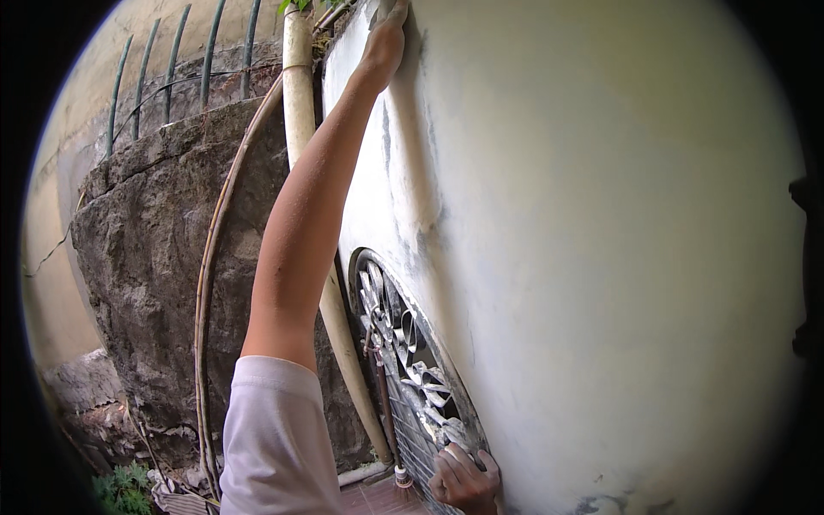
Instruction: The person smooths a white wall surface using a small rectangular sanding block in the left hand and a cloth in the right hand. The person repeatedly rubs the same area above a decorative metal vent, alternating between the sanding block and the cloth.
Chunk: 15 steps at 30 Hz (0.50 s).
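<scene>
My left arm, in a short white sleeve, stretches up along a pale plastered wall [601, 215]. At the top edge of the view my left hand [386, 47] presses near the wall's left edge. Its fingers are partly cut off, and they seem closed around something greyish that I cannot make out. Low down, my right hand [468, 481] has curled, dusty fingers closed at the lower rim of a rounded ornamental metal grille [403, 335]. The grille's scrolled strips are smeared with white.
Left of the wall runs a pale upright pipe [298, 94], with thin bent canes [206, 292] beside it. Behind stands a rough stone wall [163, 232] topped by dark metal bars [172, 64]. A green plant [124, 487] grows at lower left, and reddish tiles [382, 498] lie below.
</scene>
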Each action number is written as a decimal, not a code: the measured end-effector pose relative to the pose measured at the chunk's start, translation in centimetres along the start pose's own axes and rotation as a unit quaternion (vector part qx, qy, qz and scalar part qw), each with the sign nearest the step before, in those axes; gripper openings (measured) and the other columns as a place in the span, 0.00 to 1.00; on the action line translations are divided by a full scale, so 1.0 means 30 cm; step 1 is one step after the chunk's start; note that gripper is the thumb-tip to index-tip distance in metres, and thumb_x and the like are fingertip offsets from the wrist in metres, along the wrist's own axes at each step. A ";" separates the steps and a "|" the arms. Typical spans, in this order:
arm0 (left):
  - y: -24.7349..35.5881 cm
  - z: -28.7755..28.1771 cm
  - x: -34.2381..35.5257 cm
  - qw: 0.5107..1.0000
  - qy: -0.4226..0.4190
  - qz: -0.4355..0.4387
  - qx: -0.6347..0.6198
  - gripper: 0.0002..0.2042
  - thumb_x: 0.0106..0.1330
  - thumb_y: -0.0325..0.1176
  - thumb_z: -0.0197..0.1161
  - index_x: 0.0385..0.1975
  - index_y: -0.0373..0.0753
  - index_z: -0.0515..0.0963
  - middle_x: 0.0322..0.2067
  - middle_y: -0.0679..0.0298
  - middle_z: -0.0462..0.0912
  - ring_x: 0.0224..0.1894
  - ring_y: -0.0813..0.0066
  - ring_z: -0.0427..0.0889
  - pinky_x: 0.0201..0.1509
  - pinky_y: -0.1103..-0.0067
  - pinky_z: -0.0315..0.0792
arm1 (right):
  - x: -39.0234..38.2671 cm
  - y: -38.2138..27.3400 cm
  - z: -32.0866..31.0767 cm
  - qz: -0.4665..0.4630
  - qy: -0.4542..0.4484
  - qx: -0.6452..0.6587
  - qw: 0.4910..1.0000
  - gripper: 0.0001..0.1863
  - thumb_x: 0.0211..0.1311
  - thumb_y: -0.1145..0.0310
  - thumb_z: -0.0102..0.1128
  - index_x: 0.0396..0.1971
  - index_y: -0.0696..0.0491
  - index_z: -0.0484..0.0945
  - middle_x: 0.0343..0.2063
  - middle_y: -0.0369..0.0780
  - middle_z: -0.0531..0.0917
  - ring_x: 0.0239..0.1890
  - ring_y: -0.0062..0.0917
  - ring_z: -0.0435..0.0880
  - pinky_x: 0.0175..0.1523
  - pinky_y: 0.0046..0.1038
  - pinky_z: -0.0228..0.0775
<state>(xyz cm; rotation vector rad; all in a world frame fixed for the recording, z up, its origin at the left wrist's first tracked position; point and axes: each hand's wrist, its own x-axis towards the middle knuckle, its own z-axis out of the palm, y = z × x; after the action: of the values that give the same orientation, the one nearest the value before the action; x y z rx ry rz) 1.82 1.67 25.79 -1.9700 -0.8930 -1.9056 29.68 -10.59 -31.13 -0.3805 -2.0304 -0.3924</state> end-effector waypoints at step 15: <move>-0.200 -0.047 -0.487 0.959 0.109 -0.154 0.209 0.39 0.74 0.59 0.31 0.72 0.28 0.45 0.71 0.41 0.51 0.74 0.47 0.47 0.76 0.66 0.42 | -0.012 0.008 0.016 -0.015 0.026 0.021 0.999 0.08 0.49 0.65 0.57 0.29 0.42 0.84 0.33 0.27 0.86 0.47 0.16 0.85 0.65 0.42 0.55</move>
<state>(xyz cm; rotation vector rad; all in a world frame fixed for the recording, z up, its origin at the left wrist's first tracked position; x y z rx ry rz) -2.12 1.91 10.43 -1.4111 -1.4615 -1.8429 29.57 -10.22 -31.63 -0.3112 -1.9916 -0.3748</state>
